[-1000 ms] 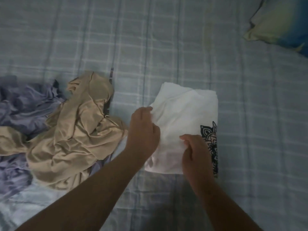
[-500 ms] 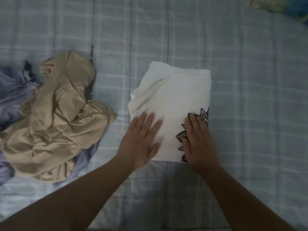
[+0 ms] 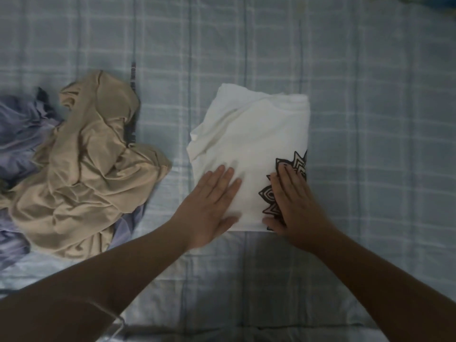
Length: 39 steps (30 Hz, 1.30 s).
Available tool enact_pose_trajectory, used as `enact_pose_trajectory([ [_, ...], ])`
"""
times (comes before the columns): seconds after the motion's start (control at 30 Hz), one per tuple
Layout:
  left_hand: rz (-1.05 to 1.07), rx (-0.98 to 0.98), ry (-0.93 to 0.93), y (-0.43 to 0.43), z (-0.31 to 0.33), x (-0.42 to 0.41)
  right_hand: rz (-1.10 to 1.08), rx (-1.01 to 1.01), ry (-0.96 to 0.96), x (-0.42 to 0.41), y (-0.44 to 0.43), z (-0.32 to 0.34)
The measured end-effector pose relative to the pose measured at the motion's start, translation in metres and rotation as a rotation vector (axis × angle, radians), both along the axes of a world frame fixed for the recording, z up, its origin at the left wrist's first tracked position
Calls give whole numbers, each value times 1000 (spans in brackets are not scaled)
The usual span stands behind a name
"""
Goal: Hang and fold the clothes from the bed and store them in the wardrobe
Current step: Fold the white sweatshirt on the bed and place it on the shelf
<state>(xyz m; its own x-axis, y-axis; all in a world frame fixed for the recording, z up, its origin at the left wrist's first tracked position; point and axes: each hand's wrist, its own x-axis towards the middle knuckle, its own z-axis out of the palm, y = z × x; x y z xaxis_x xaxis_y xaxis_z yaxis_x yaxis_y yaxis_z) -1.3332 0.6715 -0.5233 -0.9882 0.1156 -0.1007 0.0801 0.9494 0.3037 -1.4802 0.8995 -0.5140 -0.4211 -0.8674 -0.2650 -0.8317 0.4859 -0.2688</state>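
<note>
Pressing folded white shirt point(image 3: 254, 134) with left hand point(image 3: 212, 208) and right hand point(image 3: 296, 206), fingers point(image 3: 228, 178) straight together; lumpy 9 o'clock edge may unfold when lifted

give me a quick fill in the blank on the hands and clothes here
1. The left hand and right hand press flat on a folded ____ shirt.
2. The shirt's black print lies partly under the ____ hand.
3. The crumpled beige garment lies on the bed to the shirt's ____.

Missing words: white; right; left
</note>
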Motion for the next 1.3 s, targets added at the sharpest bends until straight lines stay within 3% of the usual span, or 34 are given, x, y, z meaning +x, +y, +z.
enact_pose_trajectory([
  [0.23,-72,-133,-271,-5,5,-13,229,235,40,-12,-1,9],
  [0.6,-68,-168,-404,1,27,-15,148,263,13,-7,-6,26],
  [0.9,-59,-30,-732,36,58,28,187,386,-168,43,34,44],
  [1.03,-74,209,-1029,22,80,16,179,442,-463,37,33,75],
  [1.1,-41,385,-1103,-2,91,-6,36,477,-706,12,21,95],
  [1.23,396,1180,-1238,-48,98,-46,-310,424,-1195,-56,-16,121],
  [1.3,559,1410,-1230,-69,89,-60,-514,341,-1395,-90,-30,112],
])
